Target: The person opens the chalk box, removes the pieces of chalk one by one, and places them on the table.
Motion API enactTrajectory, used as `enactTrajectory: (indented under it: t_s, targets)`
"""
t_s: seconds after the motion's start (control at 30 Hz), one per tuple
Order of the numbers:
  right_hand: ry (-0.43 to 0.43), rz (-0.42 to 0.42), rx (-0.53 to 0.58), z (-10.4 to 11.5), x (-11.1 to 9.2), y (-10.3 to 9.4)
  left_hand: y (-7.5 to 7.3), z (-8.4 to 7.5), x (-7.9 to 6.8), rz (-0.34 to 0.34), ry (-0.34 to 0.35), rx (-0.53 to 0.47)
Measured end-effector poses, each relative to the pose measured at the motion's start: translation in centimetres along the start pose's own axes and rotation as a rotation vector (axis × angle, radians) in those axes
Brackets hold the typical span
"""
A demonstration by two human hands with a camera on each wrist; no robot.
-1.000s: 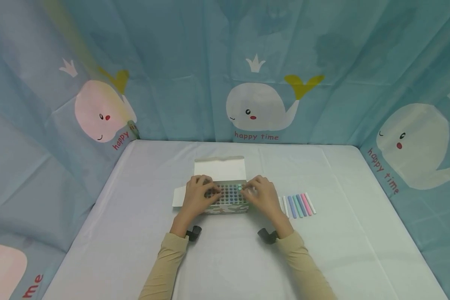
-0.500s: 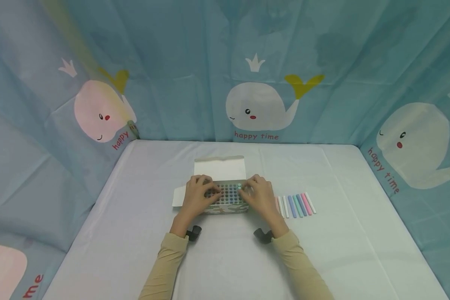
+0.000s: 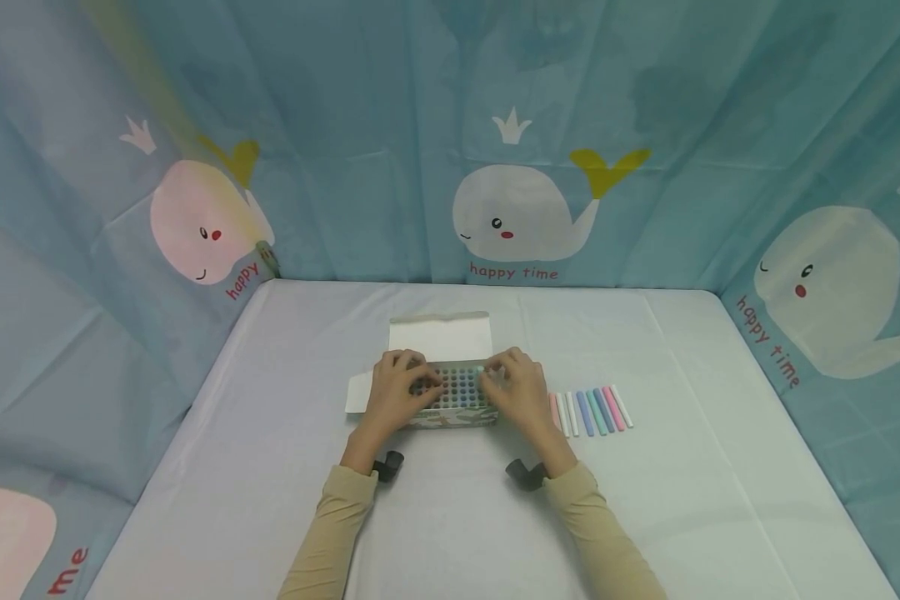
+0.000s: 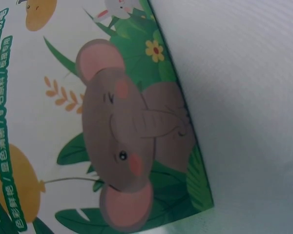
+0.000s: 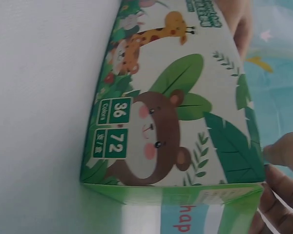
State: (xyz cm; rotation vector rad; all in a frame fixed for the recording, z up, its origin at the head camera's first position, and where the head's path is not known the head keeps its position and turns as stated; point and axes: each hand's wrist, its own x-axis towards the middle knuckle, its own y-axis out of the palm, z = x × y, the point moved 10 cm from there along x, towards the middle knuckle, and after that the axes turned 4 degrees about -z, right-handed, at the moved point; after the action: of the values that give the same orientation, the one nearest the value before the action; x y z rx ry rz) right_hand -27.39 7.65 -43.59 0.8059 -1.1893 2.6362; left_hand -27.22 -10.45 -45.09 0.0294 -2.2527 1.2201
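Note:
A printed chalk box (image 3: 461, 417) stands with its lid raised, its top showing a grid of small round holes. At its left end my left hand (image 3: 393, 392) grips the box, thumb and fingers curled over the top. The left wrist view shows the box's elephant-printed side (image 4: 122, 122). My right hand (image 3: 521, 387) is over the right end, thumb and fingertips pinched close together at a pale green chalk stick (image 3: 481, 369), mostly hidden by the fingers. In the right wrist view, the thumb (image 5: 285, 150) and curled fingers are right at the box's corner, beside its bear-printed side (image 5: 156, 136).
A row of several chalk sticks (image 3: 590, 412), pink, white, blue and green, lies on the table right of the box. The white lid flap (image 3: 440, 337) extends behind it, and a side flap (image 3: 357, 393) sticks out left. Whale-printed curtains (image 3: 525, 212) surround the white-covered table (image 3: 450, 517).
My right hand has shifted slightly left and inward over the box, uncovering a pink chalk stick in the row. One of two pale green chalk tops is now covered by its fingers. My left hand stays put.

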Motion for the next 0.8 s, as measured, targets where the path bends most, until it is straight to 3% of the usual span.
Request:
enactTrajectory:
  t_s: [0.2,0.33,0.57,0.8]
  targets:
    - [0.065,0.007,0.175,-0.3,0.0,-0.5,0.1,0.1,0.0,0.018,-0.01,0.02]
    - [0.046,-0.035,0.298,-0.1,0.0,-1.2,0.1,0.0,0.0,0.021,-0.012,0.02]
    - [0.006,-0.126,0.377,0.2,0.1,-2.7,0.1,0.0,0.0,0.023,-0.017,0.012]
    - [0.013,-0.155,0.397,-0.4,0.1,-3.5,0.1,0.0,-0.1,0.02,-0.022,0.0]
